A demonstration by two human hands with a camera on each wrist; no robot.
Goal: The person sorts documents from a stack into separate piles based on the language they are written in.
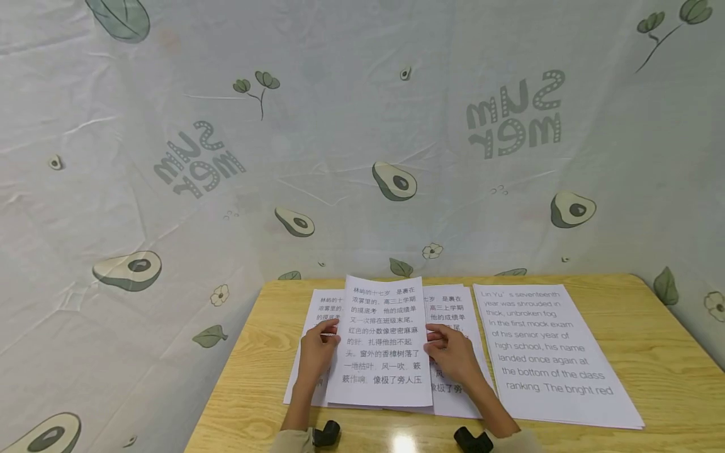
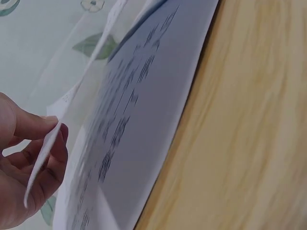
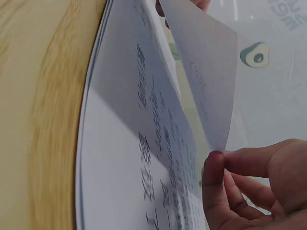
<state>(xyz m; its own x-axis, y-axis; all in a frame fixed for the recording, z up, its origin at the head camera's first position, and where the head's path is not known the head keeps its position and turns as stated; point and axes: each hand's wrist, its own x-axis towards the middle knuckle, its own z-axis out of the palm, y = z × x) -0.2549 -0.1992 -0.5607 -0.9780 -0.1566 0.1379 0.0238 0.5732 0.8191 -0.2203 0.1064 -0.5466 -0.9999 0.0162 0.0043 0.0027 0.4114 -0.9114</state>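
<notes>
- Your left hand (image 1: 318, 348) and right hand (image 1: 454, 356) pinch opposite side edges of one printed sheet (image 1: 381, 355) between thumb and fingers.
- It is raised over other pages (image 1: 450, 314) on the desk (image 1: 249, 377).
- It looks light, floppy, easily creased; hold both edges gently.

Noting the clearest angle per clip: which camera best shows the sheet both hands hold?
The head view: the held sheet faces the camera and is readable, between the left hand and right hand. The left wrist view shows it nearly edge-on; the right wrist view shows it at a slant, not readable.
</notes>
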